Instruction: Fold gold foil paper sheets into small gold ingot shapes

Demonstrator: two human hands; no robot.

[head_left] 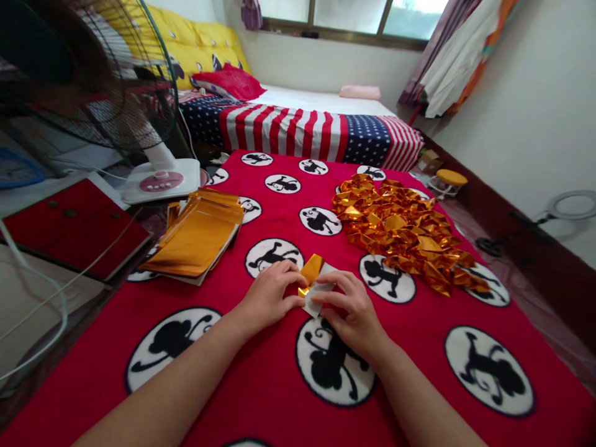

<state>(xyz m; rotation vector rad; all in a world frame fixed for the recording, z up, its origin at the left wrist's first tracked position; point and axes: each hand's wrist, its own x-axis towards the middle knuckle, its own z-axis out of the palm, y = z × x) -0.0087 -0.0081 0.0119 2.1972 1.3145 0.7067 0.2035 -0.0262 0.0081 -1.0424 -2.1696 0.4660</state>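
Foil paper was pinched by left hand and right hand, fingers nearly closed, presumably for steadiness. Stack was set aside.

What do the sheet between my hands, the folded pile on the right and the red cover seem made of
Sheet: probably foil-faced paper, shiny gold on one side, dull and whitish on the other. Folded pile: likely similar foil paper, given its metallic glints and sharp creases. Red cover: matte fabric, perhaps fleece, judging by its soft, shineless surface.
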